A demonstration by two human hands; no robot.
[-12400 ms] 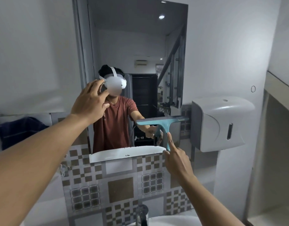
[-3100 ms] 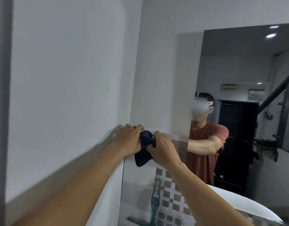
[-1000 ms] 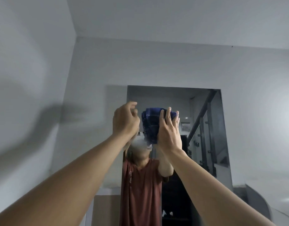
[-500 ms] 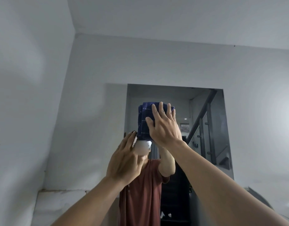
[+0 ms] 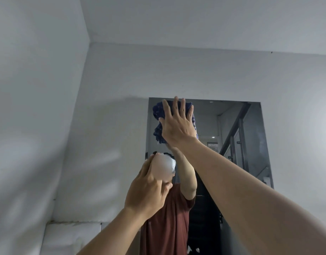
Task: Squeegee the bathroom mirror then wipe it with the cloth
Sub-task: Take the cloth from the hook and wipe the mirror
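Observation:
The tall bathroom mirror hangs on the white wall ahead and I look up at its top part. A dark blue checked cloth lies flat against the glass in the mirror's top left corner. My right hand presses on it with an open palm and spread fingers. My left hand hovers lower, in front of the mirror's left edge, with fingers loosely curled and nothing in it. The squeegee is out of view.
White walls meet in a corner to the left of the mirror, with the ceiling above. A ledge runs along the wall at lower left. The glass reflects a person in a red shirt and a staircase railing.
My right hand has pushed the cloth up to the mirror's top left corner. My left hand has let go of the cloth and dropped lower.

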